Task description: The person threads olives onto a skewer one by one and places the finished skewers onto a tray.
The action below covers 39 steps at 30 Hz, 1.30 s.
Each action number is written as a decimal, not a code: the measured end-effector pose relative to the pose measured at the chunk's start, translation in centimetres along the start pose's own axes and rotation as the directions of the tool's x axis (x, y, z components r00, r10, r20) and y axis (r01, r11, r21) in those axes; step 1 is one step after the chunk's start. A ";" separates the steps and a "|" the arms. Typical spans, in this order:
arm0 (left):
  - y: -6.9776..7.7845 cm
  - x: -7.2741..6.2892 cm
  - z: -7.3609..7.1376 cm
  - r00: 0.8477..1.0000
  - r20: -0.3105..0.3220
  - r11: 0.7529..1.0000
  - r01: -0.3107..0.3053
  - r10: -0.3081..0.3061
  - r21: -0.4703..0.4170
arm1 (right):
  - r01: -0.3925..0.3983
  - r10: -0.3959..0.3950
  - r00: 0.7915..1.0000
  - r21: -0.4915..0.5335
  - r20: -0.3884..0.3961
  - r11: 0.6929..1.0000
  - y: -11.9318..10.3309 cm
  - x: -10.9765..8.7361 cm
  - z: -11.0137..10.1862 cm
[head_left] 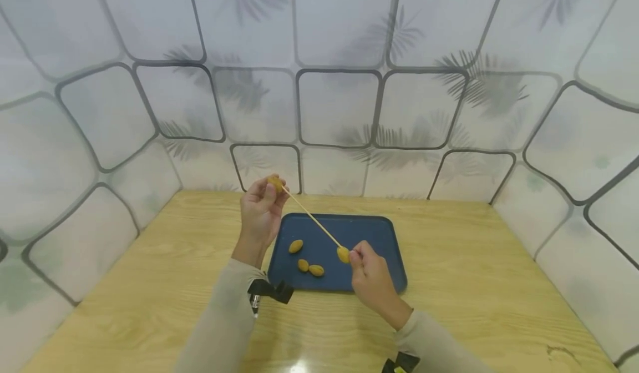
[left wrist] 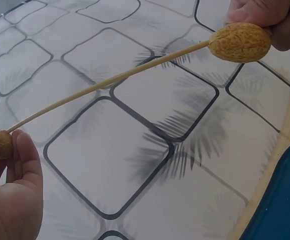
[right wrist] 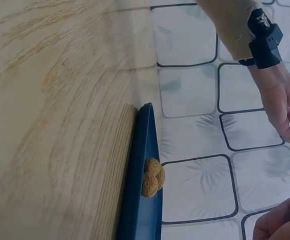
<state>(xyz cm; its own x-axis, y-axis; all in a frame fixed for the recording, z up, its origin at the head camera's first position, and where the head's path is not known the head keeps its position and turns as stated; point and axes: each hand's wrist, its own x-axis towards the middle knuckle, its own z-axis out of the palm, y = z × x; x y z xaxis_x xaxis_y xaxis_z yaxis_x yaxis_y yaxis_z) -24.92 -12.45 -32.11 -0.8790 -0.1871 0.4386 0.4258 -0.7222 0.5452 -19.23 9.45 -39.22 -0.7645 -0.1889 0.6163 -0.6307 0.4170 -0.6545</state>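
Note:
A thin wooden skewer (head_left: 313, 217) slants between my hands, bearing a wrinkled yellow-brown oval fruit at each end. The left hand (head_left: 262, 206), raised higher and farther out, pinches the far fruit (head_left: 274, 183) between thumb and fingers. At the lower end, my right hand (head_left: 371, 276) has thumb and forefinger at the near fruit (head_left: 343, 254); in the left wrist view this fruit (left wrist: 240, 42) shows whole, the skewer entering one end and the fingertips at the other. Below lies a dark blue tray (head_left: 359, 226) with three loose fruits (head_left: 316, 271) toward its left side.
The tray rests on a light wood table (head_left: 464, 262). A pale wall covering (head_left: 339, 106) with dark outlined shapes and leaf prints stands at the back and both sides. Black straps with devices (head_left: 269, 290) sit on the grey sleeves.

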 end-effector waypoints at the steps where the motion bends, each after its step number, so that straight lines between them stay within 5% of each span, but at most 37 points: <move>1: 0.1 0.0 0.1 1.000 0.013 1.000 -0.004 0.003 0.007 | 0.007 -0.007 1.000 0.004 -0.003 1.000 0.0 0.0 0.0; 20: 0.0 0.3 0.4 0.993 0.116 0.999 -0.003 -0.002 0.037 | 0.072 -0.072 0.997 0.001 -0.035 0.997 -0.1 0.1 -0.8; 25: 0.3 0.2 -0.5 0.999 0.039 0.995 0.028 -0.032 0.097 | 0.100 -0.100 0.995 -0.044 0.013 0.994 -0.3 0.9 -1.3; 33: 0.9 0.2 -0.8 0.997 -0.066 0.964 0.047 -0.031 0.262 | -0.017 0.028 0.990 -0.076 0.140 0.997 -0.9 1.3 -1.7; 39: 0.6 0.5 -0.9 0.988 -0.146 0.968 0.084 -0.050 0.237 | 0.001 0.010 0.983 -0.059 0.182 0.998 -1.1 0.8 -1.6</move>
<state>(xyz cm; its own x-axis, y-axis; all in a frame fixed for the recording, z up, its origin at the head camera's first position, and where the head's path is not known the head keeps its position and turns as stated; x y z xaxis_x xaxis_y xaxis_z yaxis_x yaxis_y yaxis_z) -25.25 -13.61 -32.23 -0.9210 -0.2464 0.3016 0.3892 -0.5566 0.7340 -18.95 10.20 -37.28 -0.7822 -0.3430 0.5200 -0.6223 0.4686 -0.6270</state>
